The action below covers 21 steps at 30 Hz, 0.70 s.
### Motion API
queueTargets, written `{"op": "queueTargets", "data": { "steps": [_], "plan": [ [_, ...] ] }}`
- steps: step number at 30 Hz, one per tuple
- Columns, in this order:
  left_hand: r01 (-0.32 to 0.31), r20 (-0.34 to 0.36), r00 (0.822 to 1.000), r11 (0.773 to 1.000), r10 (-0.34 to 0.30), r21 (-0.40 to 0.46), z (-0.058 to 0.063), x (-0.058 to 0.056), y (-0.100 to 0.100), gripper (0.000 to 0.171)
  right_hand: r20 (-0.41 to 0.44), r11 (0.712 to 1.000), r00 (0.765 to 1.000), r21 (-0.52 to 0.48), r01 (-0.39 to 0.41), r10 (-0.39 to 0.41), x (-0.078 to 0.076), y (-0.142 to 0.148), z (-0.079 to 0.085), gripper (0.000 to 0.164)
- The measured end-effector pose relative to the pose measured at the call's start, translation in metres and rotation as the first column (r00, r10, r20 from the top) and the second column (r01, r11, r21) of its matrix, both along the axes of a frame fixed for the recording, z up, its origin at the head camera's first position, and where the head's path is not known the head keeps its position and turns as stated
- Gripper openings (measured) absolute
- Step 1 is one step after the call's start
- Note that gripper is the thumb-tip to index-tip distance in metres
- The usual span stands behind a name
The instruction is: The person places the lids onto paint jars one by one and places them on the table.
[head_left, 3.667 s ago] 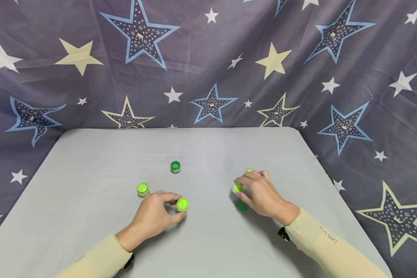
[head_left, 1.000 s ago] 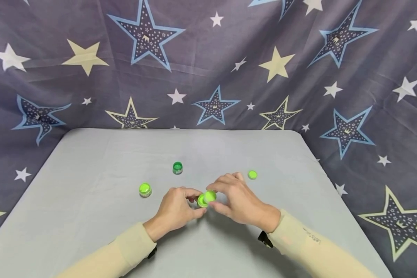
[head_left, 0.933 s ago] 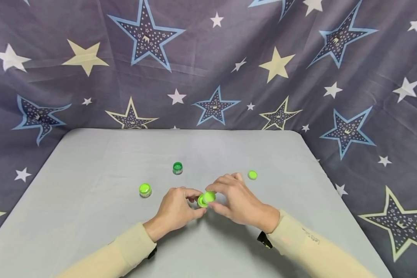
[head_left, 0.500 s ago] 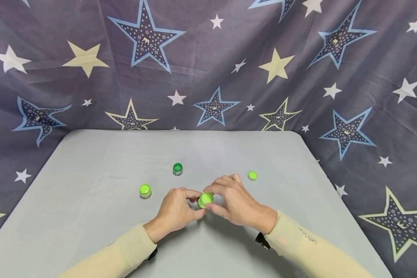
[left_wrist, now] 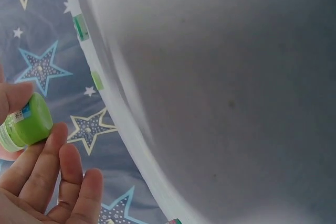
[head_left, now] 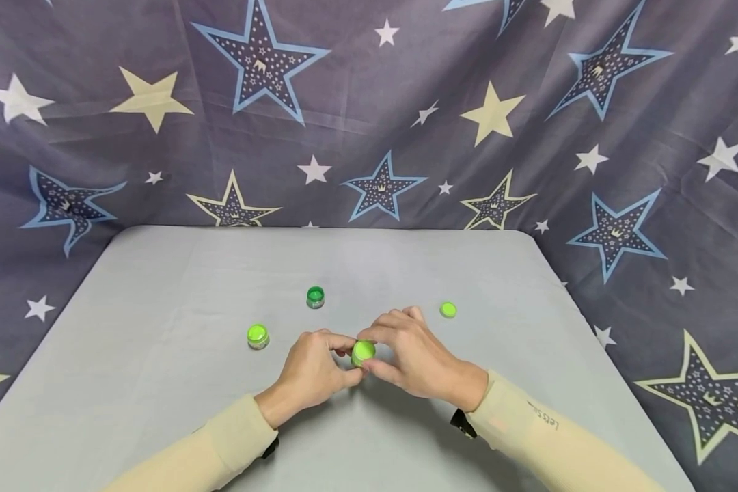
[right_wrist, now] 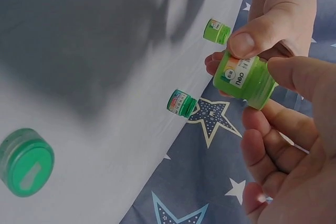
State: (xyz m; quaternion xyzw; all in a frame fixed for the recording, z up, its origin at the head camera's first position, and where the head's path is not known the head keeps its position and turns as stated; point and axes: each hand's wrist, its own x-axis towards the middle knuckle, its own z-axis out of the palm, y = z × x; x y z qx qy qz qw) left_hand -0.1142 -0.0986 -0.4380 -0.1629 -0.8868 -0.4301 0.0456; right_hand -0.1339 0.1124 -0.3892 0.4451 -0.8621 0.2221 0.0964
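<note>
My left hand grips a small light-green paint jar with a printed label, held above the table. Its thumb and fingers press on either side of the jar, which also shows in the left wrist view as a green jar. With thumb and fingertips my right hand pinches a light-green lid that sits over the jar's mouth. Whether the lid is screwed tight cannot be told. Another light-green jar stands uncapped to the left, and a dark-green jar stands uncapped farther back.
A light-green lid lies on the grey-covered table, beyond the right hand. A dark-green lid shows on the table in the right wrist view; the right hand hides it in the head view. A star-patterned cloth hangs behind.
Over several seconds both hands came together, the right bringing the lid leftward. In the last second the lid shifted from the jar's right side to over its mouth.
</note>
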Motion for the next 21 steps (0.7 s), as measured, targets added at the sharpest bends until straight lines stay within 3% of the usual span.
{"op": "queueTargets", "data": {
  "steps": [21],
  "plan": [
    [0.000,0.030,1.000,1.000,-0.001,0.025,0.0005,-0.0007,-0.0002,0.025,0.026,1.000,1.000,-0.010,-0.014,0.014,-0.0008,0.0011,-0.0015,0.029]
  ]
}}
